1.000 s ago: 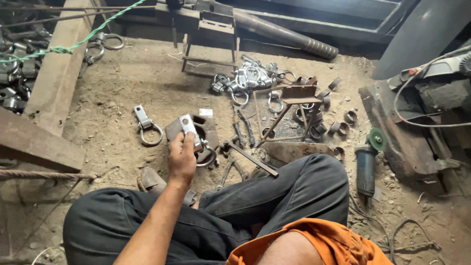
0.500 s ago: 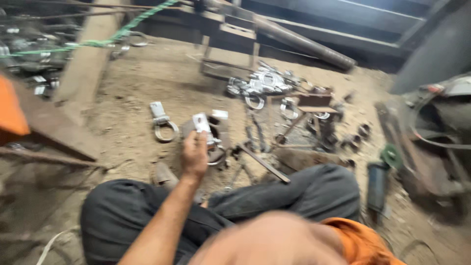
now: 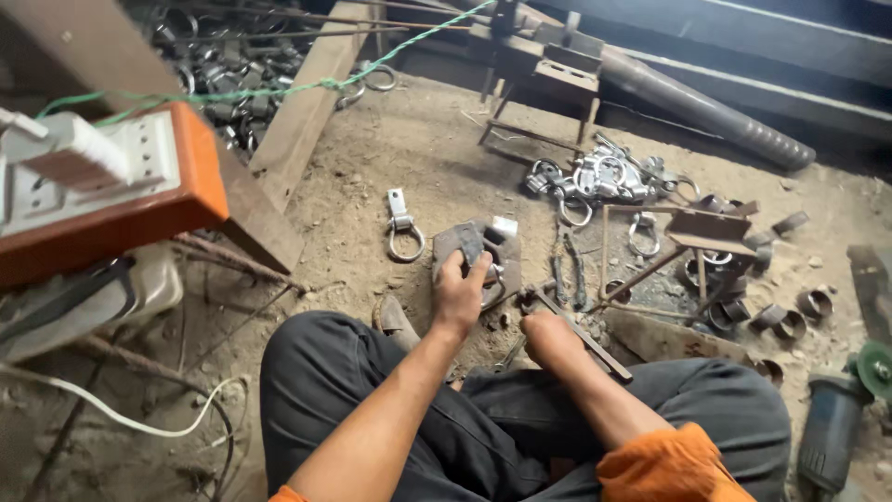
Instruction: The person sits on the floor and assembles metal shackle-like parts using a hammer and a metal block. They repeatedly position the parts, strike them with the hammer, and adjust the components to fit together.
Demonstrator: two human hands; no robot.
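Left hand (image 3: 458, 296): fingers curled over a dark flat metal block (image 3: 465, 244) on the dirt floor (image 3: 372, 177), gripping it.
Right hand (image 3: 548, 336): closed, beside a thin metal rod (image 3: 581, 333); grip unclear.
Nearby: ring clamp (image 3: 403, 226) left of the block.

Dark grey trousers are worn, creased at the knees. Orange sleeves (short, only the hems seen at the near edge) are noted. Both forearms are left bare; left hand (image 3: 460, 290) and right hand (image 3: 550, 336) are ungloved.
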